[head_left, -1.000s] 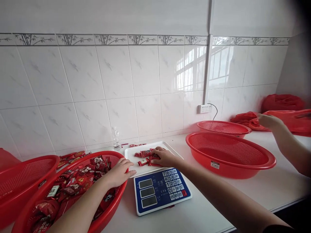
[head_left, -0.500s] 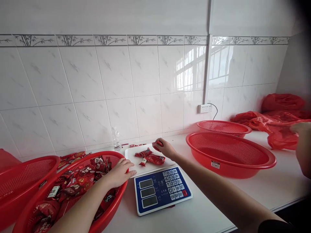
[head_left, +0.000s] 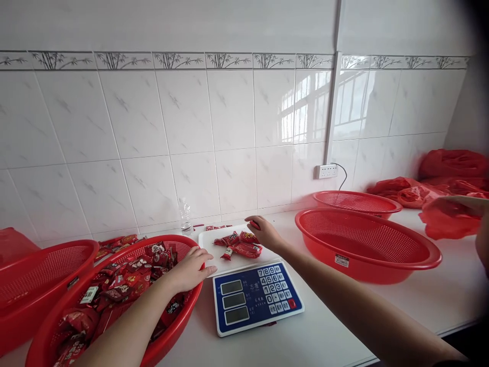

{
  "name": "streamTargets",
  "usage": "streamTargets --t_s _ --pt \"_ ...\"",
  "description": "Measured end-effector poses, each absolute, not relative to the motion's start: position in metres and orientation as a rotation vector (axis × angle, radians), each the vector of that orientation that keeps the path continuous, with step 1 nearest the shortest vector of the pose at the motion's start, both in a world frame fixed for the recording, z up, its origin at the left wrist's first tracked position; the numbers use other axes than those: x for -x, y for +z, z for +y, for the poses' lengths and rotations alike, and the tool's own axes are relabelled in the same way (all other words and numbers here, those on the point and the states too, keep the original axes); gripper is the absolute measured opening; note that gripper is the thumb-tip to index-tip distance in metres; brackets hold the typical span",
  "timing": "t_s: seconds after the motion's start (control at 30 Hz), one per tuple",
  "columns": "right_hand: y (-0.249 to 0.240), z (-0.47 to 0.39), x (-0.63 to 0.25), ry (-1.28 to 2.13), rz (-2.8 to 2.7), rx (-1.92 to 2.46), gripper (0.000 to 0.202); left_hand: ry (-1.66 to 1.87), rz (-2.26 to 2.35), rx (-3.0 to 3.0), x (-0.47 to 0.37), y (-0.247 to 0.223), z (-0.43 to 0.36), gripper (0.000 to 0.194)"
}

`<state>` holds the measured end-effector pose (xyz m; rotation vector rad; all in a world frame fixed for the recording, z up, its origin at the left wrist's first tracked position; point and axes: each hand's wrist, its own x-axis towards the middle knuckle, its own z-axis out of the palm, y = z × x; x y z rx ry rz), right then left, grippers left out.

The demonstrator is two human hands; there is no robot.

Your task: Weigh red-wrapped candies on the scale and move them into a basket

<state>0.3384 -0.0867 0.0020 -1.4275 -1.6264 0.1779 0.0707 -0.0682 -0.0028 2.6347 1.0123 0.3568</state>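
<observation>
My left hand (head_left: 194, 269) rests on the rim of a red plastic basket (head_left: 191, 300), fingers stretched out and apart, holding nothing. Many small red snack packets (head_left: 126, 278) fill that basket. Over the back right of the white scale pan (head_left: 208, 260), my right hand (head_left: 266, 234) is closed, with a bit of red wrapper showing between its fingers. Several red snack packets (head_left: 246, 250) lie together on the pan just beside it. In front of the pan is the scale's blue keypad panel (head_left: 260, 300); its displays look blank.
Right of the scale stands a red basket (head_left: 367, 270), another basket (head_left: 359, 196) behind it. A further red basket (head_left: 23, 300) is at far left. A clear bottle (head_left: 185, 216) stands near the wall. Red plastic bags (head_left: 453, 163) and part of another person's arm (head_left: 483, 244) are at right.
One more packet now lies on the pan beside my right hand, which had held a packet above that spot. The left hand stays on the basket rim. The view has shifted slightly.
</observation>
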Motion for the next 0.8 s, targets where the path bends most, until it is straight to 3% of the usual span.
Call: streamTargets --t_s 0.23,0.4,0.6,0.7,0.8 --pt "0.001 -0.101 -0.299 0.209 -2.042 1.305 0.022 0.366 1.085 -2.559 -0.07 0.0 -0.075 0.051" --pt "0.005 -0.108 -0.259 0.28 -2.018 1.241 0.052 0.738 1.009 -2.475 -0.078 0.002 -0.08 0.055" --pt "0.023 -0.112 -0.232 0.667 -1.874 1.084 0.077 0.993 0.674 -2.251 -0.089 0.023 -0.081 0.025" --pt "0.029 -0.107 -0.249 0.581 -1.929 1.179 0.08 0.955 0.84 -2.305 -0.078 0.03 -0.073 0.021" --pt "0.024 -0.097 -0.276 0.369 -2.014 1.48 0.082 0.705 1.323 -2.397 -0.057 0.027 -0.06 0.022"
